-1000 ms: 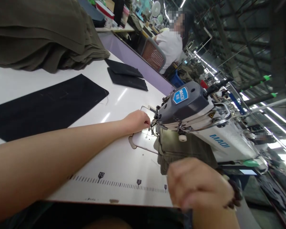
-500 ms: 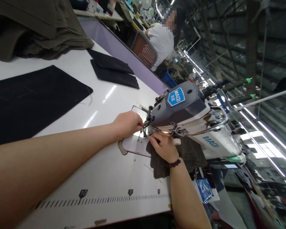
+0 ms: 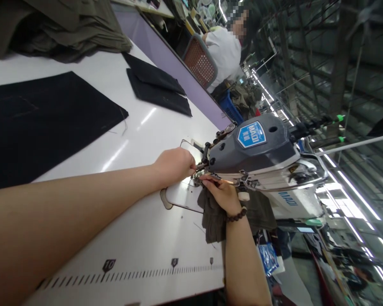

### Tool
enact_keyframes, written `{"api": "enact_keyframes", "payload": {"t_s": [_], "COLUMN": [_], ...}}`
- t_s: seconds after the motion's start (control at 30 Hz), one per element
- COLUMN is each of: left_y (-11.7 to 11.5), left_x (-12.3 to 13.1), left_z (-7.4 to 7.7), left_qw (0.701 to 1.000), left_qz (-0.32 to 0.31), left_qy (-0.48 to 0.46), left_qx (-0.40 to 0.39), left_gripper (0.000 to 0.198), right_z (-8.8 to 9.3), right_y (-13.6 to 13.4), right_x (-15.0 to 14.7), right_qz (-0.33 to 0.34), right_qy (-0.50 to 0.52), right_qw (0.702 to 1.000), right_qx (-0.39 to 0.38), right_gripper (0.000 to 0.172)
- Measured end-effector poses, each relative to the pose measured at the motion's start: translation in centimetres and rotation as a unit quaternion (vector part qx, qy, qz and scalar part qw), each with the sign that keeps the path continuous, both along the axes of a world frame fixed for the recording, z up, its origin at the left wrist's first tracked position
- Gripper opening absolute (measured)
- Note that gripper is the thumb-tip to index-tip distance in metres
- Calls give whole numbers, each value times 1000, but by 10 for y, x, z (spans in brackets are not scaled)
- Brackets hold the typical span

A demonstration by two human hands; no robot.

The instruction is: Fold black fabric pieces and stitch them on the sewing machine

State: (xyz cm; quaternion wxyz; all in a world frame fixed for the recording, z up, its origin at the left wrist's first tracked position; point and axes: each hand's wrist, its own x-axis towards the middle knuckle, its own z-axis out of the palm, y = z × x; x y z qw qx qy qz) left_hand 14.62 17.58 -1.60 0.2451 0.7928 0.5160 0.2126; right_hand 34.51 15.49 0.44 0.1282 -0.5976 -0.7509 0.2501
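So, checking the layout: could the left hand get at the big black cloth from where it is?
Probably yes: the left hand is by the sewing machine, and only bare white table lies between it and the black cloth.

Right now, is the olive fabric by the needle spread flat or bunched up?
Bunched: the olive fabric lies in folds beneath the right hand, beside the sewing machine.
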Motion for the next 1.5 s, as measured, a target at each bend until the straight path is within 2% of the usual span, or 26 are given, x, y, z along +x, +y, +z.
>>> {"api": "enact_keyframes", "payload": {"t_s": [0.57,1.1,1.5], "left_y": [1,1,1], "left_x": [-1,-1,0], "left_z": [-6,-2,-4], "left_qw": [998,1000,1000], "left_qz": [2,-9,-18], "left_qy": [-60,-13,-18], "left_qx": [-7,-11,7], "left_gripper": [22,22,21], "right_z": [-1,5,7], "right_y": [-2,0,-1], "right_x": [3,-3,-6], "right_qz": [-30,-73,-70], "right_qy": [-13,-72,-72], "right_qw": [999,994,995], "right_qx": [22,22,20], "right_gripper": [17,14,13]}}
